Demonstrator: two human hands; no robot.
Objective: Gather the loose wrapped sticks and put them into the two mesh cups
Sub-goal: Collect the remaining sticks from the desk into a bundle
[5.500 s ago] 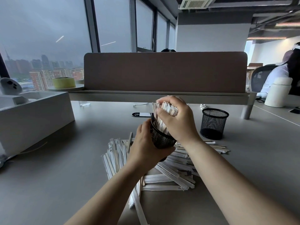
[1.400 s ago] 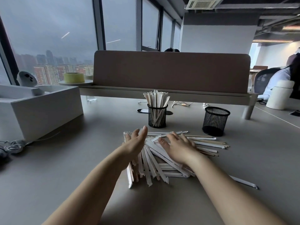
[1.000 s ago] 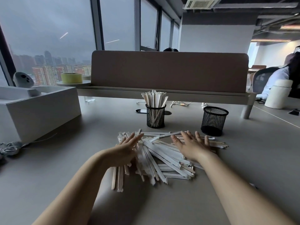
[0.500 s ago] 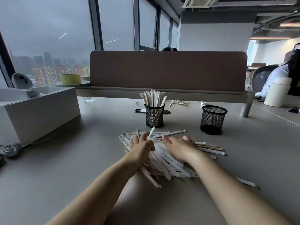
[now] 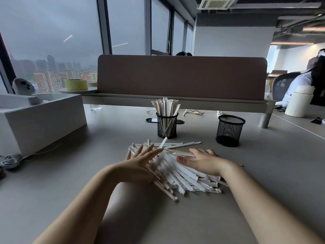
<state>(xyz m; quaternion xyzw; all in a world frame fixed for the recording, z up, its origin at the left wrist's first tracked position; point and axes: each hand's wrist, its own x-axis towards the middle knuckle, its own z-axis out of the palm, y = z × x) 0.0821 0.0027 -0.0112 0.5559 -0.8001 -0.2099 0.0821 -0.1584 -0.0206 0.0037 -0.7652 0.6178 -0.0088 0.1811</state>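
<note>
A heap of loose white-wrapped sticks lies on the grey desk in front of me. My left hand presses against the heap's left side with straight fingers. On the right side my right hand touches the pile, fingers relaxed and thumb out. Behind the heap stands a black mesh cup packed with upright wrapped sticks. A second black mesh cup stands to the right with no sticks showing in it.
A white box sits at the left with cables by its foot. A brown divider panel closes off the desk's far side. A dark flat object lies behind the full cup. A white canister and a seated person are far right.
Both hands have opened and moved slightly apart on the heap's two sides. The sticks lie more tightly bunched than a second ago. The cups have not moved.
</note>
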